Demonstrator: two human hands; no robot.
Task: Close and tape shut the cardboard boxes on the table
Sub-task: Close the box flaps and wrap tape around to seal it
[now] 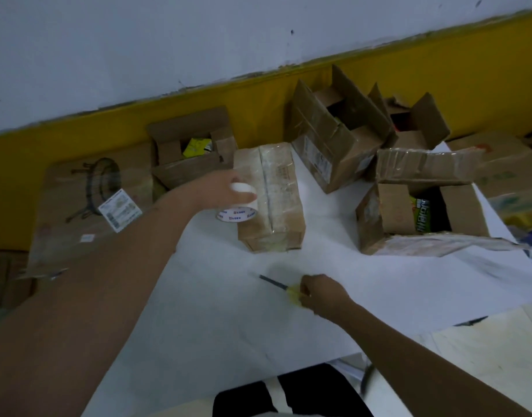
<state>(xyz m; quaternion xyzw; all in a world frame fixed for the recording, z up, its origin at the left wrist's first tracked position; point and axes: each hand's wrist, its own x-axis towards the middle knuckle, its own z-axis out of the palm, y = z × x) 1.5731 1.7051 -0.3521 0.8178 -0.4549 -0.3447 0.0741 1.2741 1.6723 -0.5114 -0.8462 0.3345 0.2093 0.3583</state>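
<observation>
Left hand first: my fingers are curled round the tape roll, gripping its white rim from above, and I hold it right at the left side of the taped box. That box stands in the middle of the surface, toward its far edge. Its flaps are down, and clear tape runs along the top seam and down the near end. My right hand is closer to me, near the middle of the surface, with its fingers pinching the yellow handle of a cutter. The cutter's dark blade points toward the far left. The picture is blurred there, so I cannot tell whether the blade touches the surface.

Right of the taped box, near the right edge, sits an open box with its flaps spread and a green packet showing inside. Along the far edge, by the yellow wall band, stand more opened ones: the tall box with its flaps up and a smaller box just right of it. Beyond the far left corner is the left box. Past the left edge a flattened carton lies with a white label on it.
</observation>
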